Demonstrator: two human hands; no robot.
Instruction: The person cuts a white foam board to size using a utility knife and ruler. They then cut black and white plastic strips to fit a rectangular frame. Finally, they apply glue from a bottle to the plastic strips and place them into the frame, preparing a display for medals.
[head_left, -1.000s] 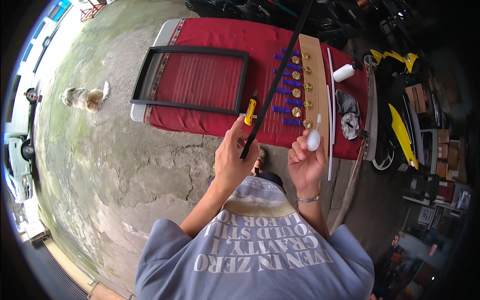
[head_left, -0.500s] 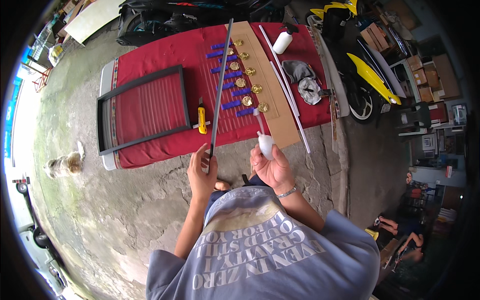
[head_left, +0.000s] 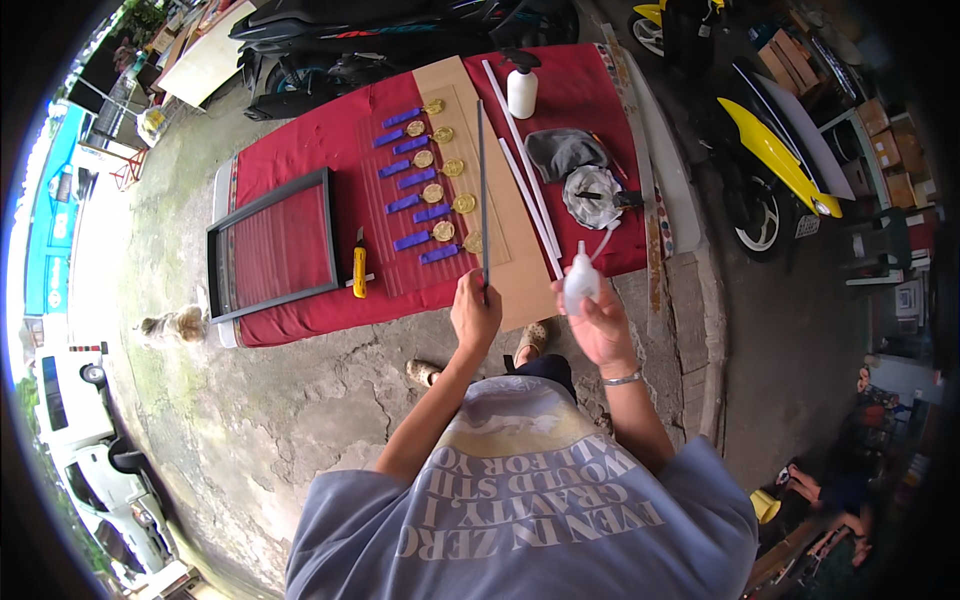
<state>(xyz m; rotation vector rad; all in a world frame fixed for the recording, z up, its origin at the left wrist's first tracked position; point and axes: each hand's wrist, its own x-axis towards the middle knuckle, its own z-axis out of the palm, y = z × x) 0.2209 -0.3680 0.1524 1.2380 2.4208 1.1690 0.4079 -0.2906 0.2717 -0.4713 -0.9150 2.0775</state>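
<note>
My left hand (head_left: 475, 315) is closed around the lower end of a long, thin dark strip (head_left: 482, 185), which points away from me over the brown board. In my right hand (head_left: 604, 335) is a small translucent white squeeze bottle (head_left: 580, 287), its narrow nozzle pointing up. Both hands are at the near edge of the red-covered table (head_left: 300, 130). Beyond my left hand, several gold medals (head_left: 443, 231) with blue ribbons (head_left: 411, 241) lie in two columns on a clear sheet (head_left: 375, 215) and partly on the brown board (head_left: 515, 290).
To the left lie a black rectangular frame (head_left: 331, 225) and a yellow utility knife (head_left: 360, 270). White strips (head_left: 530, 200), a white spray bottle (head_left: 522, 92), a grey cloth (head_left: 565, 155) and a crumpled whitish wad (head_left: 590, 205) lie to the right. Motorcycles (head_left: 765, 150) stand beyond the table.
Both hands have shifted right along the table's near edge, with the dark strip and the squeeze bottle. The strip now hangs over the brown board, right of the medals. The view has shifted too.
</note>
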